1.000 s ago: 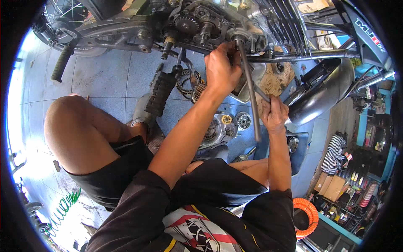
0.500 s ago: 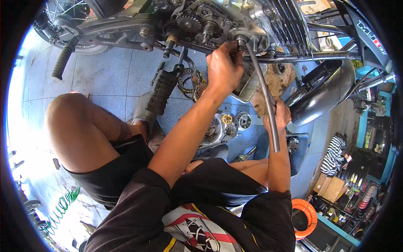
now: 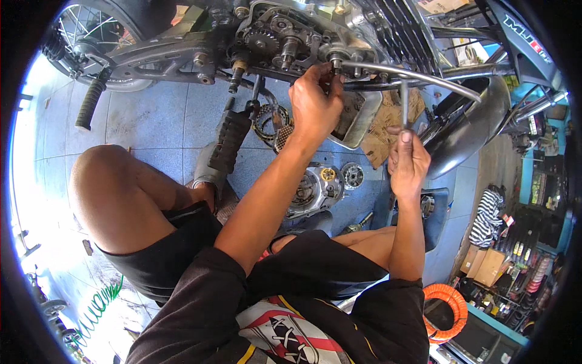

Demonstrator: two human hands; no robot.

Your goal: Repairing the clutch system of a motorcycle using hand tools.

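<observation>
An opened motorcycle engine with exposed gears and shafts spans the top of the view. My left hand is closed, fingertips pinched round a small metal fitting on the engine's right-hand shaft. A long grey metal bar runs from beside that fitting out to the right, over the black front fender. My right hand grips a shorter metal rod, which points up to that bar; I cannot tell whether the two touch. Below the engine sits a metal pan on brown cardboard.
A black footrest hangs by my left arm. An engine cover, a round part and rings lie on the tiled floor. An orange hose coil and crowded shelves are at the right.
The long bar has swung from pointing down toward me to pointing right. My right hand has shifted right, its rod now upright. My left hand stays at the shaft, slightly further left.
</observation>
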